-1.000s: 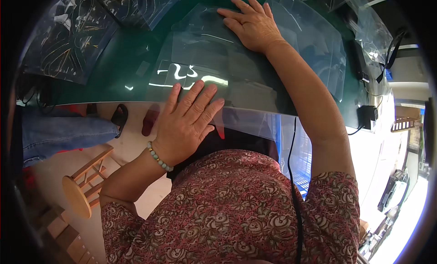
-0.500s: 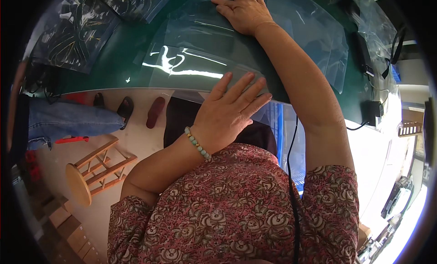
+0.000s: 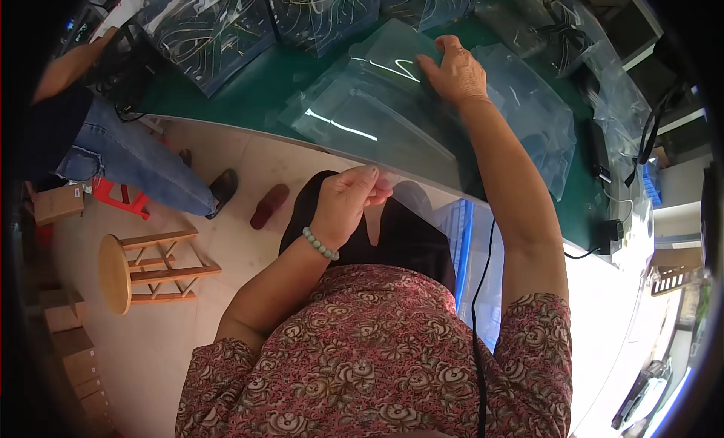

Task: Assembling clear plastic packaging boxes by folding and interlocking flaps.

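Observation:
A clear flat plastic bag (image 3: 362, 110) lies across the front of the green table, its near edge reaching over the table's rim. My left hand (image 3: 347, 204), with a bead bracelet at the wrist, is just in front of the table edge. Its thumb and fingers are pinched together on the near edge of the bag. Farther off, my right hand (image 3: 458, 74) rests at the bag's far right side, fingers curled and thumb over the film. Just right of that hand lies a loose stack of other clear bags (image 3: 528, 121).
Bags of coiled cables (image 3: 211, 42) line the table's (image 3: 249, 98) far side. Another person's denim leg (image 3: 139, 159) is at the left. A wooden stool (image 3: 154, 268) stands on the floor. A black cable (image 3: 483, 302) hangs before my body; a blue crate (image 3: 471, 249) sits below the table.
My left hand has gone from spread fingers to a pinch at the bag's near edge. The right hand's flat fingers have curled at the far right side, and the view has shifted.

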Available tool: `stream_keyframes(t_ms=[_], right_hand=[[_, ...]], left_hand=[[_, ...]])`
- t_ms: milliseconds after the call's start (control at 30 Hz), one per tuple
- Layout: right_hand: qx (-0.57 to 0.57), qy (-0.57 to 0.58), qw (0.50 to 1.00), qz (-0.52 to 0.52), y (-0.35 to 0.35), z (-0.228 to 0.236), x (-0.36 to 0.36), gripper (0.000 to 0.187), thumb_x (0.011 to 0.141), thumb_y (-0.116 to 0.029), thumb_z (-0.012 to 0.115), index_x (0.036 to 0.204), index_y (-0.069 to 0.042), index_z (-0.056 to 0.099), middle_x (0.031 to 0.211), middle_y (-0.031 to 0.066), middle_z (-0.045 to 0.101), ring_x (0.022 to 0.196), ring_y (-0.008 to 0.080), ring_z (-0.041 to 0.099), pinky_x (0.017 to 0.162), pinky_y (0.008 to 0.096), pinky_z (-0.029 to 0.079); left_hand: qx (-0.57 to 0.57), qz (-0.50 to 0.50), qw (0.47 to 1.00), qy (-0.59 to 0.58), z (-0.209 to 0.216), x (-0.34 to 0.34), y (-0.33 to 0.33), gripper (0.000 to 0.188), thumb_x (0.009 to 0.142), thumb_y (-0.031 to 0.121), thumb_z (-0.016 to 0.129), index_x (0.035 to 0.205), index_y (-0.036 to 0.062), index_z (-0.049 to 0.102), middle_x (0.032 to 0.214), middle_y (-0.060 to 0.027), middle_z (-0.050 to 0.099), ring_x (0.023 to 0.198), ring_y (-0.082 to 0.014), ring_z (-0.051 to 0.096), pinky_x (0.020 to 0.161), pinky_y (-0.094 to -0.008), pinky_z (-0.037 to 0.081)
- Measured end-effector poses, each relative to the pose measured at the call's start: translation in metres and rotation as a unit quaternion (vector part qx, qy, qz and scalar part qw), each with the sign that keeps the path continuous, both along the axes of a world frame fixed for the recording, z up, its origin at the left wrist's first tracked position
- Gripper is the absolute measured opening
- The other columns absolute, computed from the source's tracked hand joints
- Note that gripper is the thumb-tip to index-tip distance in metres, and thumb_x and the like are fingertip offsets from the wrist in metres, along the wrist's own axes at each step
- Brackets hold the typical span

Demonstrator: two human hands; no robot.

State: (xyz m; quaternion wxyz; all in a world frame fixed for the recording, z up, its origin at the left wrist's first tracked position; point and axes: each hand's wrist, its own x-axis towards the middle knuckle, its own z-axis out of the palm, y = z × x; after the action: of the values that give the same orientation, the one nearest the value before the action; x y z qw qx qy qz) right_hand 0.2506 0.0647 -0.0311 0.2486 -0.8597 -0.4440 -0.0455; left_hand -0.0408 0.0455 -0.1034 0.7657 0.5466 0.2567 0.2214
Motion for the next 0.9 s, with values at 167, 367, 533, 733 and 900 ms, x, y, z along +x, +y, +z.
stream_keyframes(t_ms=[167, 367, 533, 733, 900], right_hand=[[0.117, 0.120, 0.982, 0.083, -0.060, 0.078, -0.021, 0.044, 0.095, -0.041, 0.067, 0.113, -0.001, 0.065, 0.098, 0.0106, 0.070, 0.083, 0.0190, 0.066, 0.075, 0.0318, 0.052], [0.332, 0.290, 0.894, 0.082, -0.130, 0.059, -0.090, 0.028, 0.103, -0.028, 0.062, 0.105, 0.000, 0.065, 0.079, 0.0037, 0.066, 0.065, 0.0094, 0.059, 0.059, 0.0240, 0.046], [0.487, 0.306, 0.818, 0.028, -0.180, 0.014, -0.123, 0.018, 0.097, -0.021, 0.071, 0.094, -0.005, 0.063, 0.069, 0.0026, 0.062, 0.054, 0.0102, 0.056, 0.053, 0.0232, 0.046], [0.483, 0.336, 0.809, 0.002, -0.219, -0.024, -0.143, 0.015, 0.099, -0.018, 0.069, 0.098, -0.006, 0.061, 0.070, 0.0053, 0.063, 0.056, 0.0129, 0.058, 0.055, 0.0250, 0.049], [0.324, 0.385, 0.861, 0.071, -0.256, -0.049, -0.144, 0.059, 0.098, -0.056, 0.059, 0.113, 0.001, 0.059, 0.084, 0.0085, 0.068, 0.070, 0.0145, 0.064, 0.064, 0.0268, 0.051]], left_hand=[[-0.028, 0.084, 0.991, -0.103, 0.004, -0.032, 0.000, 0.037, 0.107, 0.023, 0.052, 0.131, -0.0045, 0.057, 0.117, -0.0142, 0.068, 0.106, -0.0212, 0.068, 0.094, -0.0361, 0.056], [0.026, 0.145, 0.971, -0.188, 0.041, -0.041, 0.006, 0.048, 0.105, 0.042, 0.054, 0.120, -0.0030, 0.060, 0.096, -0.0126, 0.070, 0.086, -0.0198, 0.068, 0.080, -0.0348, 0.057], [0.177, 0.226, 0.954, -0.091, 0.048, -0.066, 0.001, 0.042, 0.103, 0.038, 0.059, 0.095, -0.0028, 0.068, 0.071, -0.0073, 0.065, 0.062, -0.0133, 0.062, 0.063, -0.0280, 0.053], [0.231, 0.207, 0.951, -0.012, 0.027, -0.086, -0.022, 0.046, 0.100, 0.042, 0.064, 0.094, -0.0039, 0.068, 0.072, -0.0049, 0.064, 0.057, -0.0104, 0.059, 0.052, -0.0249, 0.050], [0.122, 0.186, 0.973, -0.058, 0.015, -0.101, -0.012, 0.048, 0.097, 0.049, 0.065, 0.082, 0.0038, 0.063, 0.067, -0.0008, 0.058, 0.052, -0.0091, 0.053, 0.048, -0.0235, 0.046]])
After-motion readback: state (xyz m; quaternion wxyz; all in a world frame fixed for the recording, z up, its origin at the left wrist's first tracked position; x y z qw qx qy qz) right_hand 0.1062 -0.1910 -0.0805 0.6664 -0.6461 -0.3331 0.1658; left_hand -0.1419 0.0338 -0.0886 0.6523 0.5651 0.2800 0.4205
